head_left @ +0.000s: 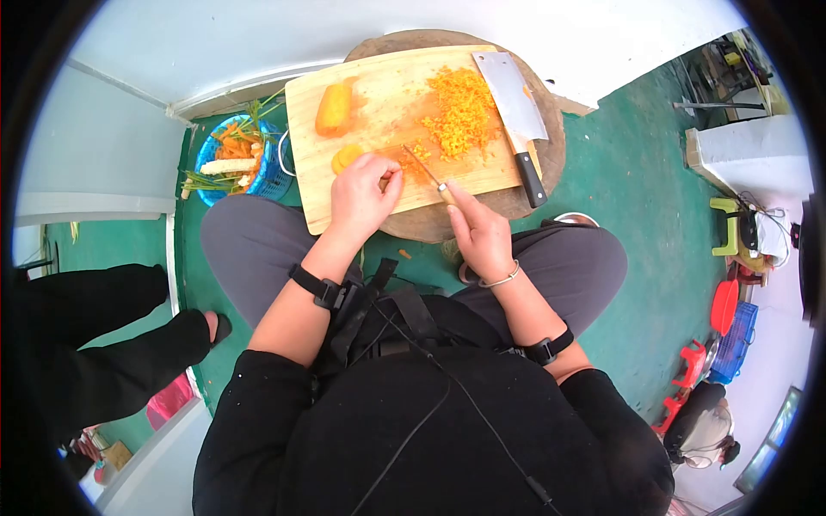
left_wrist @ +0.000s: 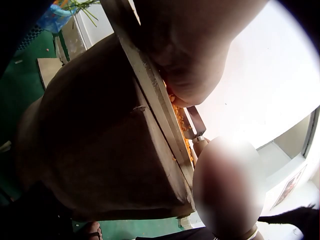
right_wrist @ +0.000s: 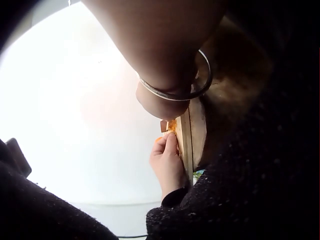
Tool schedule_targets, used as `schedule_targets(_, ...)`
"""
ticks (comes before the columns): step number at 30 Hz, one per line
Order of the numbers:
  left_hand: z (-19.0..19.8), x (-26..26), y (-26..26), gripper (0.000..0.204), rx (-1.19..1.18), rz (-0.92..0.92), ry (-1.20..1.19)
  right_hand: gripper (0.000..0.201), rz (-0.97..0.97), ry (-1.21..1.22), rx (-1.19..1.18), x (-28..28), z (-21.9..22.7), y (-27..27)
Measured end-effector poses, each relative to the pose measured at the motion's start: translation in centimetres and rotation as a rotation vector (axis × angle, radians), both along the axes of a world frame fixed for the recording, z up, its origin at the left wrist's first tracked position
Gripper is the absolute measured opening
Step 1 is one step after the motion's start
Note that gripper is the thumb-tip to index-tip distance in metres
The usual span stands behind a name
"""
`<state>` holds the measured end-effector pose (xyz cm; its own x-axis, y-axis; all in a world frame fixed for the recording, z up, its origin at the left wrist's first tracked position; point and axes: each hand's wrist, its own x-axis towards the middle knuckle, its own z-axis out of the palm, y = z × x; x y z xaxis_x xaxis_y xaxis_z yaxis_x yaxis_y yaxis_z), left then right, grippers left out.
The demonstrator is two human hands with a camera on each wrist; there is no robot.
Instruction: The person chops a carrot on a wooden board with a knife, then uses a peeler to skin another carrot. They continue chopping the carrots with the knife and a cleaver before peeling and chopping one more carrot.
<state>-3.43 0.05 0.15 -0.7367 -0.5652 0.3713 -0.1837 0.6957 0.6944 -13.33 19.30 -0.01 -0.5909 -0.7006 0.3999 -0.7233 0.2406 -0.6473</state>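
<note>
My right hand (head_left: 480, 236) grips the pale wooden handle of a small knife (head_left: 422, 164), its narrow blade pointing forward and left over the cutting board (head_left: 387, 77). Beside the blade's tip is my left hand (head_left: 366, 193), fingers curled and thumb against the fingertips; I cannot tell whether anything is pinched there. Round carrot slices (head_left: 348, 156) lie just past the left knuckles, with a thick peeled carrot (head_left: 334, 110) beyond. Finely chopped carrot (head_left: 460, 107) is heaped on the board's right half. In the right wrist view, the left fingertips (right_wrist: 170, 140) meet close to orange bits.
A cleaver (head_left: 516, 95) with a black handle lies along the board's right side. Under the board is a round wooden block (head_left: 551, 129). A blue basket (head_left: 280, 176) of peelings stands on the left. Another person's dark-trousered legs (head_left: 120, 344) show at far left.
</note>
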Motion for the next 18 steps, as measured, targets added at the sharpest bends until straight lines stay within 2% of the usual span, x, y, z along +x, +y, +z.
schedule_targets(4, -0.13, 0.08, 0.07, 0.005, -0.003, 0.000, 0.010, 0.037, -0.062, 0.021, 0.042, -0.58, 0.57, 0.11)
schedule_targets(6, -0.12, 0.08, 0.04, 0.005, -0.005, -0.004, 0.006, 0.037, -0.080, 0.006, 0.182, -0.59, 0.71, 0.26)
schedule_targets(9, -0.15, -0.03, 0.04, 0.005, 0.007, -0.002, 0.017, 0.037, -0.086, -0.002, 0.216, -0.68, 0.81, 0.14)
schedule_targets(13, 0.16, 0.01, 0.25, 0.005, 0.036, -0.001, 0.012, 0.037, -0.083, -0.012, 0.144, -0.71, 0.25, 0.08)
schedule_targets(15, 0.28, 0.03, 0.20, 0.005, 0.032, -0.002, 0.009, 0.037, -0.052, -0.006, 0.027, -0.54, -0.03, 0.10)
schedule_targets(18, 0.21, 0.04, 0.39, 0.005, 0.038, 0.006, 0.000, 0.037, -0.039, -0.005, 0.080, -0.46, 0.51, 0.14)
